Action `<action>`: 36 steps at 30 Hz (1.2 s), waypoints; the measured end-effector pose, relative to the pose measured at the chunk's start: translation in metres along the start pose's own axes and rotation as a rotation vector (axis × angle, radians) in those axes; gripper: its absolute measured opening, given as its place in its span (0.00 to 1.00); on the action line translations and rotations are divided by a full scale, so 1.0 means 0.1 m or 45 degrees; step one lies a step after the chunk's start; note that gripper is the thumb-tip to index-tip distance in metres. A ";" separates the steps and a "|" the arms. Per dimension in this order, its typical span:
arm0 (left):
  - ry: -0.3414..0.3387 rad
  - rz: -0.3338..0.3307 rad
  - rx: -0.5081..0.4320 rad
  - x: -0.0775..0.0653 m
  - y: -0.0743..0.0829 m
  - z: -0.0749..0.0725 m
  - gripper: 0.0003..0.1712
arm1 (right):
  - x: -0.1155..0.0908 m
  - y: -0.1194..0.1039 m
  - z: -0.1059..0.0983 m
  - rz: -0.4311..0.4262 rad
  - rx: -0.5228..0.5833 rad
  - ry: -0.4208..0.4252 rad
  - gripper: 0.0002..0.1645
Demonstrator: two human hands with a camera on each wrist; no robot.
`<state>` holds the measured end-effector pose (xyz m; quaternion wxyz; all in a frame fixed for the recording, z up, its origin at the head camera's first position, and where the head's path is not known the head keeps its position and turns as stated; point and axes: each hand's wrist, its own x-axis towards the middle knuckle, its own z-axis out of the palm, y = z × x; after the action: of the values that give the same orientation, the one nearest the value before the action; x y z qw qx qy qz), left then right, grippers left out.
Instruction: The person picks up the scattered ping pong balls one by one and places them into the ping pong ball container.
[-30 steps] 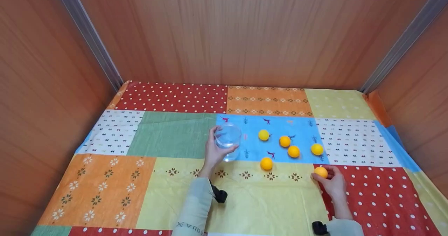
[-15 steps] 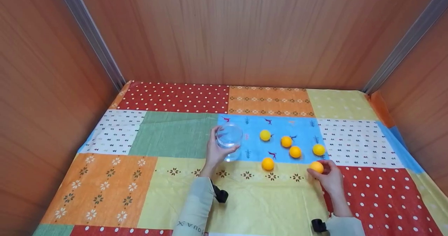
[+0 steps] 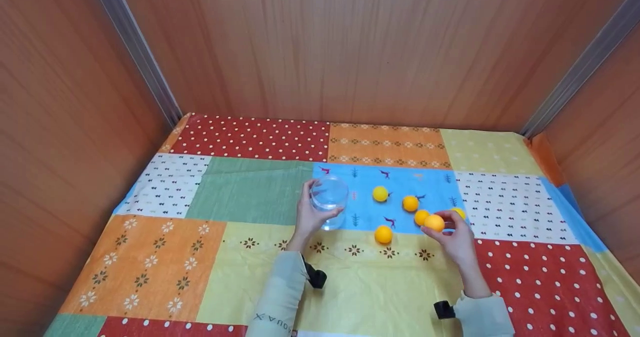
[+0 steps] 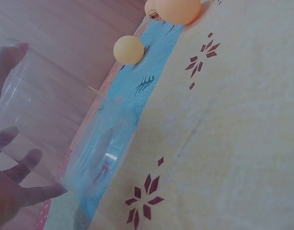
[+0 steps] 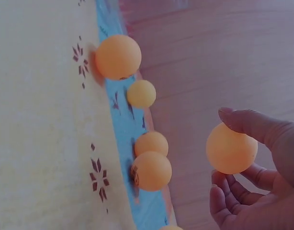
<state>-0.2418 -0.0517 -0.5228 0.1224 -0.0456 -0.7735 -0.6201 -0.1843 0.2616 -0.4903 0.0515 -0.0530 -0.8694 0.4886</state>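
My left hand (image 3: 311, 219) grips a clear plastic cup (image 3: 330, 195), thumb on the near side and fingers around the far side. The cup stands upright on the cloth, and in the left wrist view nothing shows inside the transparent cup (image 4: 96, 148). Between thumb and fingers, my right hand (image 3: 457, 239) pinches an orange ping-pong ball (image 3: 434, 223), raised above the cloth as the right wrist view shows. Several other balls lie on the cloth: a yellow ball (image 3: 380, 193), an orange ball (image 3: 410, 203) and a nearer orange ball (image 3: 383, 234). Another yellow ball (image 3: 459, 213) is partly hidden behind my right fingers.
A patchwork-print tablecloth (image 3: 250, 192) covers the table. Wood-grain panels (image 3: 350, 47) stand at the back and both sides, joined by metal corner posts (image 3: 145, 52). Each wrist carries a small black camera, such as the left wrist's camera (image 3: 316, 277).
My right hand has lifted the orange ball and carried it left and away from me, over the other balls. The left hand stays on the cup.
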 end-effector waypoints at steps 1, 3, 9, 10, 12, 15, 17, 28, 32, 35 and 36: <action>-0.003 -0.008 0.000 0.00 0.00 0.00 0.49 | 0.01 -0.03 0.02 -0.018 0.009 -0.009 0.28; -0.006 -0.015 0.002 0.00 0.00 0.00 0.49 | 0.04 -0.09 0.06 -0.052 0.020 -0.024 0.28; -0.004 0.030 -0.011 0.02 -0.02 0.01 0.49 | 0.11 -0.32 0.21 -0.148 0.047 -0.055 0.27; -0.003 0.037 -0.015 0.02 -0.02 0.01 0.49 | 0.12 -0.36 0.24 -0.163 0.053 -0.065 0.27; -0.002 0.033 -0.016 0.02 -0.02 0.01 0.49 | 0.15 -0.42 0.30 -0.194 0.056 -0.082 0.26; -0.004 0.007 -0.013 0.02 -0.01 0.01 0.50 | 0.18 -0.52 0.39 -0.231 0.049 -0.108 0.26; -0.005 -0.016 -0.002 0.01 -0.01 0.01 0.50 | 0.19 -0.58 0.45 -0.257 0.053 -0.112 0.26; 0.004 0.027 0.043 0.01 0.00 0.00 0.49 | 0.30 -0.86 0.75 -0.435 0.103 -0.096 0.24; 0.004 -0.017 0.047 0.01 0.01 0.00 0.49 | 0.35 -0.95 0.84 -0.423 0.127 -0.126 0.25; -0.002 -0.046 0.039 0.01 0.01 0.00 0.50 | 0.37 -1.00 0.91 -0.430 0.125 -0.138 0.25; -0.003 -0.050 0.037 0.01 0.01 0.01 0.50 | 0.38 -1.01 0.94 -0.435 0.128 -0.140 0.25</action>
<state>-0.2425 -0.0510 -0.5217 0.1101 -0.0294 -0.7833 -0.6111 -0.2393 0.1353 -0.4507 0.0886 0.1247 -0.8417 0.5178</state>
